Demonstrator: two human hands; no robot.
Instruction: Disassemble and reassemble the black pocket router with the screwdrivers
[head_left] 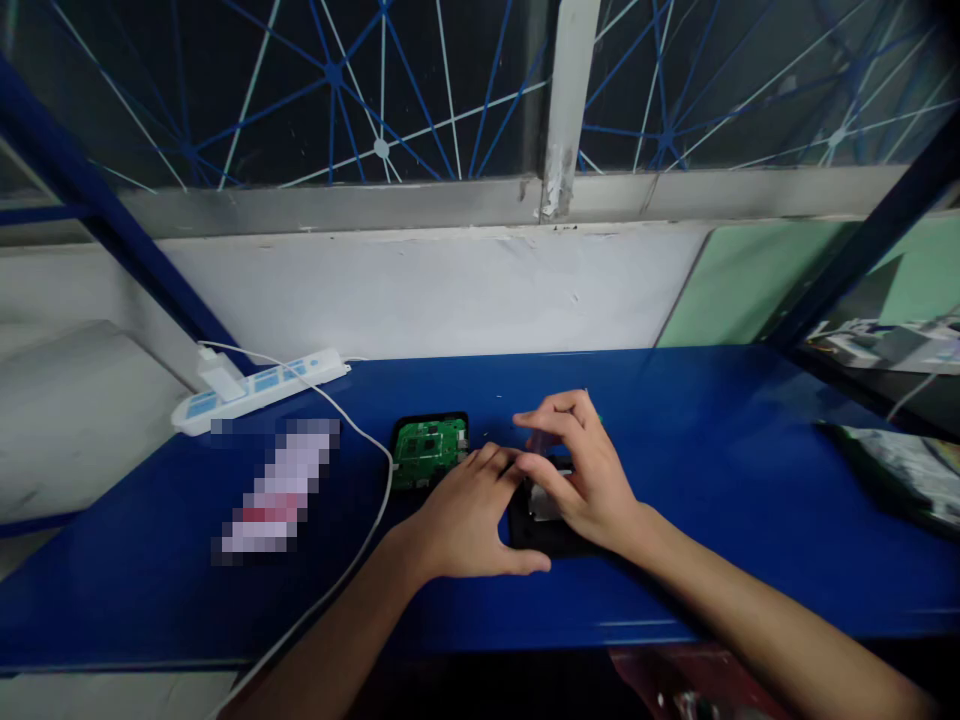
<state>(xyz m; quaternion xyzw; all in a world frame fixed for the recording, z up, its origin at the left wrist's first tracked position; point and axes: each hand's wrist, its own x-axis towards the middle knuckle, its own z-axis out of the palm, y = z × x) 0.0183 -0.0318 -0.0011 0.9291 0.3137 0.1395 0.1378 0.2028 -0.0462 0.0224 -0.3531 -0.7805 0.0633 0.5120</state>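
My left hand (pixel 472 515) lies low over the table with its fingers stretched out and thumb apart. Its fingertips reach the left side of a black casing (pixel 555 538), beside the other hand. My right hand (pixel 581 470) is curled above this casing. Between its thumb and fingers shows a small purple, see-through thing (pixel 541 440), whose kind I cannot make out. A pale, silvery part (pixel 541 502) shows inside the casing, partly hidden by the right hand. Left of it, a green circuit board (pixel 427 450) sits in a second black casing, near my left fingers.
A white power strip (pixel 262 390) with a plug stands at the back left. Its white cable (pixel 367 530) runs past the circuit board to the front edge. A blurred-out pale object (pixel 281 490) lies at left. A dark-edged package (pixel 900 475) rests on the right of the blue table (pixel 705 480).
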